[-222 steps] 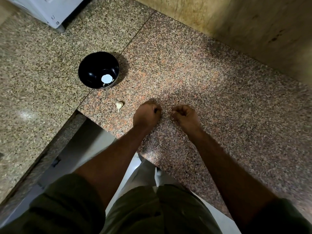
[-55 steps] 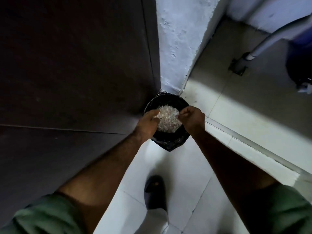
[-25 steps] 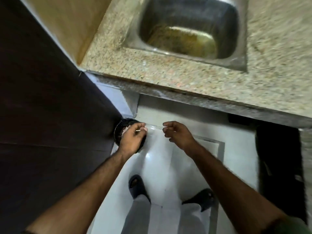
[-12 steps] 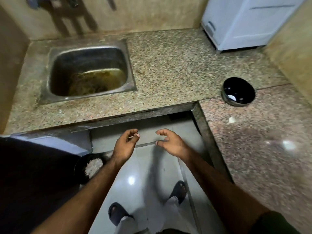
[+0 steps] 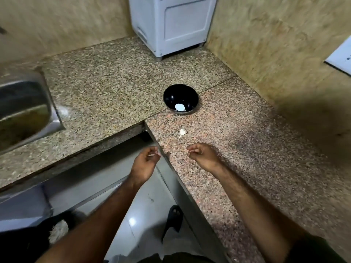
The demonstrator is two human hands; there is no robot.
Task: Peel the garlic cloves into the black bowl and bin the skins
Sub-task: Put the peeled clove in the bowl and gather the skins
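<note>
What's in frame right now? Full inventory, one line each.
black bowl: 1, black, on the counter at the seam between the two slabs, a white spot inside.
garlic clove: 1, whitish, unpeeled, on the reddish slab between bowl and hands.
counter: 1, speckled granite, L-shaped, grey-beige slab left, reddish slab right.
sink: 1, steel, set in the counter at far left.
white appliance: 1, white, in the back corner on the counter.
bin: 1, dark, on the floor lower left, pale skins inside.
sandal: 1, black, on the floor tile.
left hand: loosely curled, a small pale bit at the fingertips.
right hand: curled over the reddish slab; contents unclear.
</note>
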